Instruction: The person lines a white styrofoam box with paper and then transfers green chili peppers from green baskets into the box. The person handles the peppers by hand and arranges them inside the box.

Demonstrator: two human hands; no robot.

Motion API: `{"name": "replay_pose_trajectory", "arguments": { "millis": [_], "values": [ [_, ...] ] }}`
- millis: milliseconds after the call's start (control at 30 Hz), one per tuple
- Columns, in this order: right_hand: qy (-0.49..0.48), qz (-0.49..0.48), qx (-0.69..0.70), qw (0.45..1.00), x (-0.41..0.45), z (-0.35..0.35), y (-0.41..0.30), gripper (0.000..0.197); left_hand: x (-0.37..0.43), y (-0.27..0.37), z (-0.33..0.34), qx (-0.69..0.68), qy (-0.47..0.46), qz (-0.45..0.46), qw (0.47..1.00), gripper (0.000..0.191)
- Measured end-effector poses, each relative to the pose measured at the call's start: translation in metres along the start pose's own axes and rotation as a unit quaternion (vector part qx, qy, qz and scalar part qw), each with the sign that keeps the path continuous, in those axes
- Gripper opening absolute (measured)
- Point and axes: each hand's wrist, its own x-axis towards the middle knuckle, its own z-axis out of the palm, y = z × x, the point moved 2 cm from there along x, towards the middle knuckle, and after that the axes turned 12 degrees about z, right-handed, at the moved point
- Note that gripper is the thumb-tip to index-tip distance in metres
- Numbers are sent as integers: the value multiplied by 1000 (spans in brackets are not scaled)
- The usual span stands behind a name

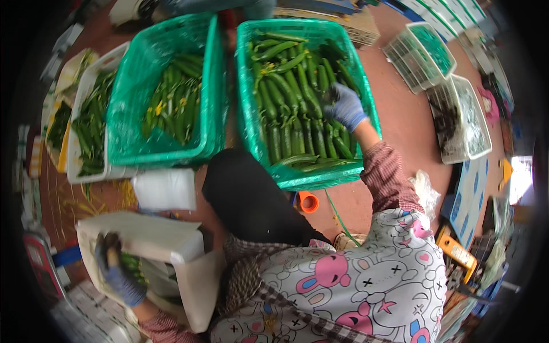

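My right hand (346,107), in a blue-grey work glove, reaches over the right side of a green crate (371,103) lined with green plastic film. Its fingers are bent down onto the cucumbers (296,98), which lie in rows with some loose on top. Whether it grips one is hidden. At the lower left my gloved left hand (122,274) is inside the mouth of a pale carton (141,233) with raised flaps. Several cucumbers (133,268) show beside that hand. What its fingers hold, if anything, is blurred.
A second green crate (112,128) holds fewer cucumbers, beside a white crate (70,167) of greens. White lattice crates (446,124) stand at right. An orange cup-like piece (309,201) and a green strap (339,214) lie near my patterned apron (364,274). A person's leg (257,8) shows at top.
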Motion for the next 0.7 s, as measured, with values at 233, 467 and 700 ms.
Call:
{"name": "replay_pose_trajectory", "arguments": {
  "millis": [233,467,700],
  "values": [
    [-461,-328,285,774,-133,44,-282,42,-31,91,158,-400,-192,-101,891,43],
    [-321,-511,136,785,-273,188,-334,68,-62,16,23,-631,97,-73,766,36],
    [-406,-371,98,829,-293,350,-433,52,-32,-113,-90,-161,191,-77,965,60]
  ]
}}
